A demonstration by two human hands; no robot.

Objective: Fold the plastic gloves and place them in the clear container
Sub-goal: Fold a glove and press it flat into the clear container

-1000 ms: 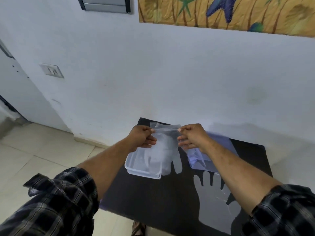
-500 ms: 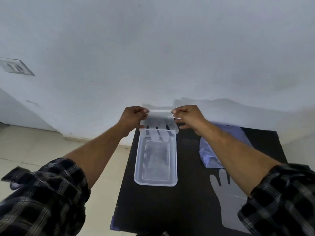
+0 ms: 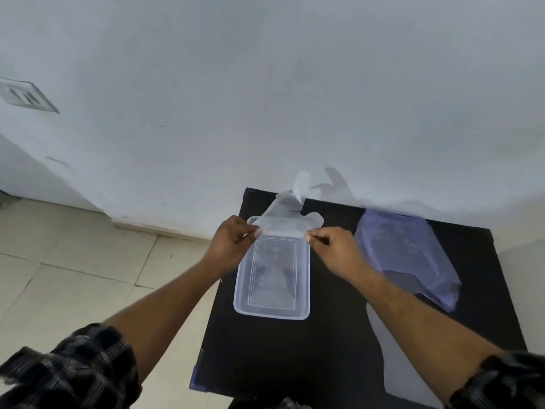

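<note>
Folding is in hand: a plastic glove is pinched at its near edge by left hand and right hand, over the far end of the clear container on the tabletop. Another fold is judged necessary before lowering.

Single head view, looking steeply down over black table, close; edges likely distorted.
</note>
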